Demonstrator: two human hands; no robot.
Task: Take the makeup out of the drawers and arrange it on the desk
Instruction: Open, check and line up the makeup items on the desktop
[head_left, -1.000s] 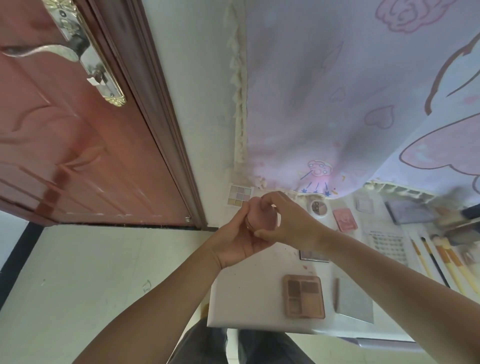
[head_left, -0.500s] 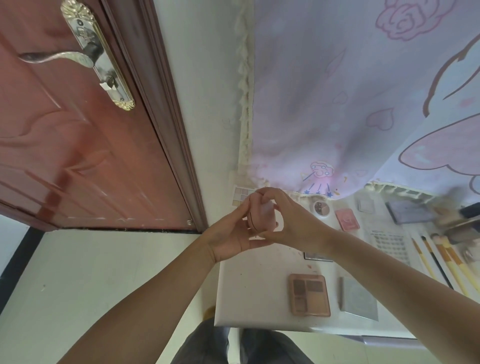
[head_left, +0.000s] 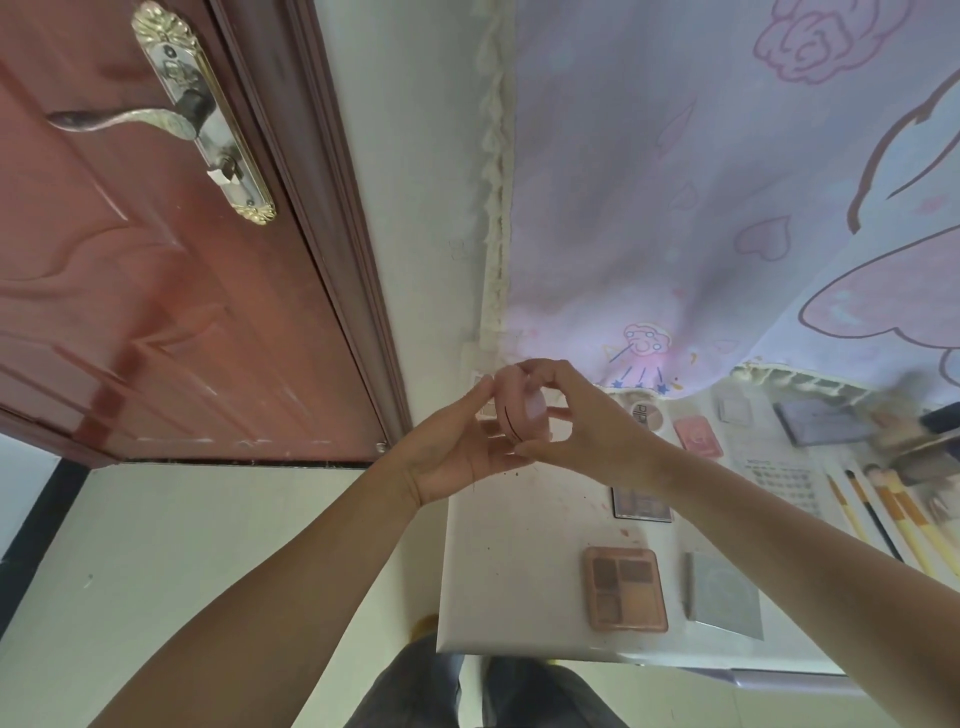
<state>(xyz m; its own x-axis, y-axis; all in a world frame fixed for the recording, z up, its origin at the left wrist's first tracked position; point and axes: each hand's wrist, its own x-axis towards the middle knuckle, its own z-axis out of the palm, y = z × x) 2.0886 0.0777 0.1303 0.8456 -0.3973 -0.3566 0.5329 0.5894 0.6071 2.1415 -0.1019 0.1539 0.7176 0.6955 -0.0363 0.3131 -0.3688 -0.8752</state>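
Observation:
A round pink compact (head_left: 522, 415) is held on edge above the far left corner of the white desk (head_left: 519, 587). My right hand (head_left: 582, 426) pinches it from above and below. My left hand (head_left: 457, 447) touches its left side with straight fingers. On the desk lie a pink four-pan eyeshadow palette (head_left: 626, 590), a grey square case (head_left: 724, 597), a dark palette (head_left: 641, 504) partly under my right arm, a pink square compact (head_left: 698, 436) and a round powder pot (head_left: 644, 413).
Several yellow-handled brushes (head_left: 883, 514) and a grid-patterned sheet (head_left: 779, 478) lie at the right, with a grey case (head_left: 815, 423) behind. A printed curtain (head_left: 727, 208) hangs over the desk's back. A red door (head_left: 156, 286) stands at the left.
The pink compact has been turned on edge and lifted slightly. My left fingers have straightened off it, and my right hand now pinches it alone.

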